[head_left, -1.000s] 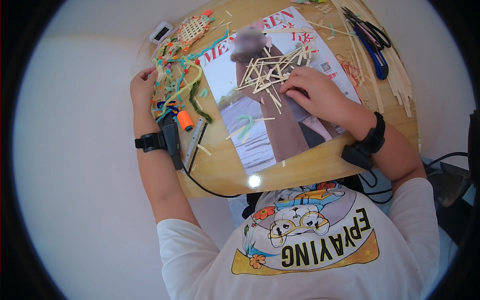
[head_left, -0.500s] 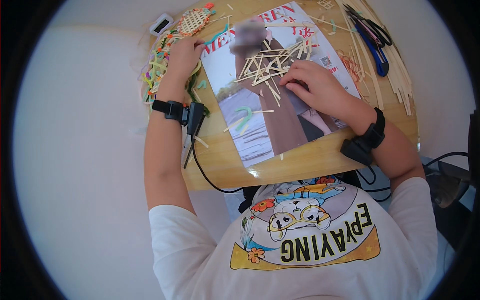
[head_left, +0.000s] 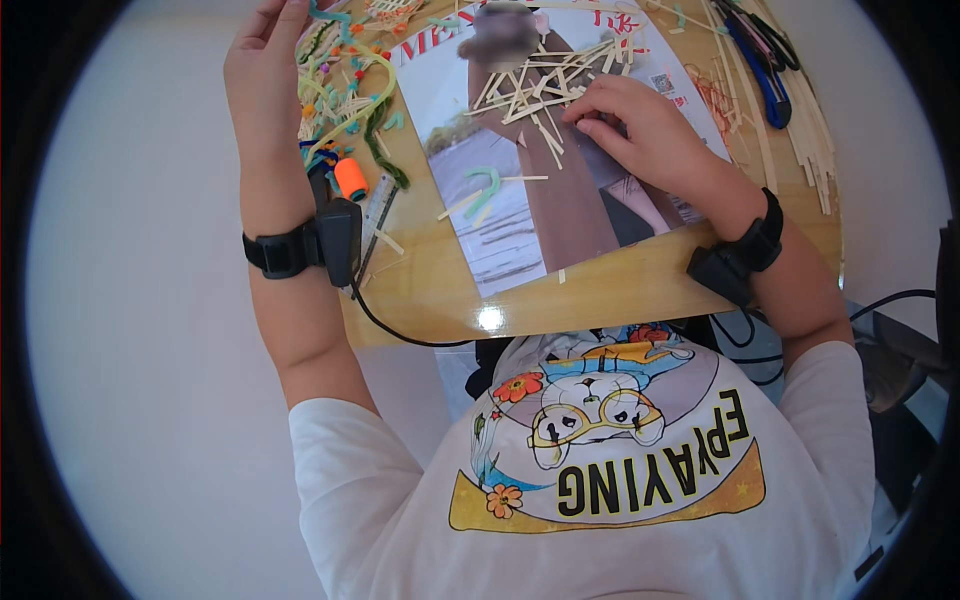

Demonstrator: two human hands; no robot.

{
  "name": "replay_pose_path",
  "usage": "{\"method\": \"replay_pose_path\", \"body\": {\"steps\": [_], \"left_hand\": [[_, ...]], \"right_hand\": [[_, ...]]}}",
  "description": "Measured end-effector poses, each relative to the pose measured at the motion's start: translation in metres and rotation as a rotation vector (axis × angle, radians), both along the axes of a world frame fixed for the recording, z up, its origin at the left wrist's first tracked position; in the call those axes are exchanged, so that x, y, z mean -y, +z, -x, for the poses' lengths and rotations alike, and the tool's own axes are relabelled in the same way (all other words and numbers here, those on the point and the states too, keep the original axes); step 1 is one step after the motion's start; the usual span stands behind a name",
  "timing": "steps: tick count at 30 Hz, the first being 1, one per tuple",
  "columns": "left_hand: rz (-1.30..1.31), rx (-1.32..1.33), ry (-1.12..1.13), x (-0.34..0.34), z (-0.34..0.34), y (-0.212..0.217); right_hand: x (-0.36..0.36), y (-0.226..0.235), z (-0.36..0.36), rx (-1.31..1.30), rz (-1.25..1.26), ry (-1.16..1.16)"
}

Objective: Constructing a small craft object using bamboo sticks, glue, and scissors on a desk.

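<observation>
My left hand reaches up along the left edge of the round wooden table, fingers stretched out flat beside a heap of coloured pipe cleaners; nothing is visibly held in it. My right hand rests on a magazine lying open-faced on the table, fingertips pressing at the edge of a pile of thin wooden sticks spread over the page. A small green curved piece lies lower on the magazine. Both wrists wear black bands with small devices.
An orange spool and a clear ruler lie near my left wrist. Blue-handled scissors and long pale wooden strips sit at the table's right side. A black cable hangs off the front edge.
My left hand has slid further up the table's left side, from near the orange spool to beyond the pipe cleaners. My right hand stays on the magazine by the sticks.
</observation>
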State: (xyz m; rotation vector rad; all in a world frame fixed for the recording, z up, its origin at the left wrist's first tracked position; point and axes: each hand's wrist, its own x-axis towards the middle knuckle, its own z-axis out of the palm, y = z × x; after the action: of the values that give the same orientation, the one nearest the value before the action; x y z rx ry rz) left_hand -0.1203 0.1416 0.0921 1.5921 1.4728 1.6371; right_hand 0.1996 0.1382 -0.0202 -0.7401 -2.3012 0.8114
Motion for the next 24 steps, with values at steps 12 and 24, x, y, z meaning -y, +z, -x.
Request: {"method": "replay_pose_path", "body": {"steps": [12, 24], "left_hand": [[0.17, -0.933, 0.237, 0.03, 0.018, -0.058], [0.519, -0.765, -0.213, 0.122, -0.084, -0.061]], "right_hand": [[0.003, 0.001, 0.003, 0.018, 0.001, 0.02], [0.002, 0.0, 0.001, 0.021, -0.039, 0.02]]}}
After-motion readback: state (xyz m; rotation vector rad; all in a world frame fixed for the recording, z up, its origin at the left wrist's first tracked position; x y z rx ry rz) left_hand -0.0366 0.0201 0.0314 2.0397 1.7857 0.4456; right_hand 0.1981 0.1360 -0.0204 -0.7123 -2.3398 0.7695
